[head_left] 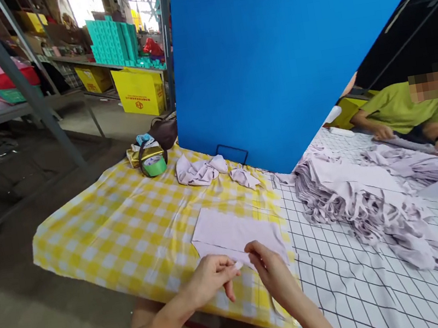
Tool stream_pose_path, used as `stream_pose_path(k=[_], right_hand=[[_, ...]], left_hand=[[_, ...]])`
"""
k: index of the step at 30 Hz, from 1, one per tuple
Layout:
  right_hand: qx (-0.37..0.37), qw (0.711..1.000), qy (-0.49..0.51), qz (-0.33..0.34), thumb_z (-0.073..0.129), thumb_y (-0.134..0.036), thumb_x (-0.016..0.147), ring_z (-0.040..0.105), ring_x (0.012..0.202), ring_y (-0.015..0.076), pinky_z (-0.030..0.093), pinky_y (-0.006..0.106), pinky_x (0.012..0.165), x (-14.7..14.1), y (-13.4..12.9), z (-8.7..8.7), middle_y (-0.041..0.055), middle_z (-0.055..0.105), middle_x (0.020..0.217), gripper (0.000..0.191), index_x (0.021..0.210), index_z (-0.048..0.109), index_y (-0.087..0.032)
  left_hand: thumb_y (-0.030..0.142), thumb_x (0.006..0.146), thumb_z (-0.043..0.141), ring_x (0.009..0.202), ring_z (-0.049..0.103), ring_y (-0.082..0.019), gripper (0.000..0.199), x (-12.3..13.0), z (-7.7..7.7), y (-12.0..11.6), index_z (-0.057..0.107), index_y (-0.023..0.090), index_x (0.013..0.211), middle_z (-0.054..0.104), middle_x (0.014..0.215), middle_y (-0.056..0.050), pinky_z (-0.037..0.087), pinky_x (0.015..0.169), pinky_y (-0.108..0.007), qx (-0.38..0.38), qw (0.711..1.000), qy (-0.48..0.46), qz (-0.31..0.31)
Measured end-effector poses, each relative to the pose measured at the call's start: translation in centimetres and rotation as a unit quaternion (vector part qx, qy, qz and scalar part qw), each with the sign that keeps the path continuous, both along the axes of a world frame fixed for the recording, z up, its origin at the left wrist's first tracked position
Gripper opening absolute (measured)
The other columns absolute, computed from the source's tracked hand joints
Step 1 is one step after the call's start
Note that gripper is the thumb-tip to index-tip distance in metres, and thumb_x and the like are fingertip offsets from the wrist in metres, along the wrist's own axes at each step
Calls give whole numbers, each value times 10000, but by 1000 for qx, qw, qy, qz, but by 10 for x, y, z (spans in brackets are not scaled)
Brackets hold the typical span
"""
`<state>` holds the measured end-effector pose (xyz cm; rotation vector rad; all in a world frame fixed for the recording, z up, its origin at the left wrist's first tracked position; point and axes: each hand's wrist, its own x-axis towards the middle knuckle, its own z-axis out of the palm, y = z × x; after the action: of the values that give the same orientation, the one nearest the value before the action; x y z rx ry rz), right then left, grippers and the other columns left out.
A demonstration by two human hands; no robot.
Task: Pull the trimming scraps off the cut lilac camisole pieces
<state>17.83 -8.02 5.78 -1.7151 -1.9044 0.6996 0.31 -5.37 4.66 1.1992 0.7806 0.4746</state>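
Cloth (236, 231) — a flat, pale lilac piece — lies on the yellow checked tablecloth (122, 232), its long axis running from about ten o'clock to four o'clock across the table. Its near edge sits right at the fingertips of both hands, so the piece lies away from the grip at roughly twelve o'clock.

The left hand (210, 280) pinches that near edge between thumb and forefinger, the other fingers curled loosely under. The right hand (273, 273) meets the same edge just to the right, at about three o'clock from the left hand; its fingers are bent over the edge, but whether it truly grips the cloth or only rests on it I cannot tell. The two hands are close together, nearly touching, and neither is plainly nearer the piece.

At two o'clock from the hands, well apart, a heap of lilac pieces (356, 192) lies on the white gridded cover (347, 288). Two crumpled scraps (199, 171) sit at twelve o'clock, near the foot of the blue board (268, 56). A green tape roll (154, 165) stands at eleven o'clock. A co-worker in a green shirt (401, 107) handles more cloth at the far right.
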Motion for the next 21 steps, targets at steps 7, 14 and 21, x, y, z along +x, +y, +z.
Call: stream_pose_path(k=[7,14,21], right_hand=[[195,968,-142,71,387,-129,843,548,683,178,439,278,591,-19,-17,-44,53,581,815,307,1134,473,-175],[222,959,-171,51,327,-128,886,493,572,161,374,257,546,-23,-5,-58,14,529,624,250,764,534,-195],[56,994,36,-85,350,-240,838,493,447,130,375,225,482,-24,3,-70,-25,547,525,203,825,546,-188]], left_hand=[[537,758,474,365,422,-88,409,3,-11,1,519,137,690,498,379,44,252,468,-209,-37,998,23,36],[454,836,393,396,434,-95,374,0,-18,6,522,147,666,517,422,33,294,462,-211,17,996,90,18],[178,792,575,944,517,-181,129,-7,-54,56,626,181,911,586,970,-39,390,827,-289,478,831,284,-8]])
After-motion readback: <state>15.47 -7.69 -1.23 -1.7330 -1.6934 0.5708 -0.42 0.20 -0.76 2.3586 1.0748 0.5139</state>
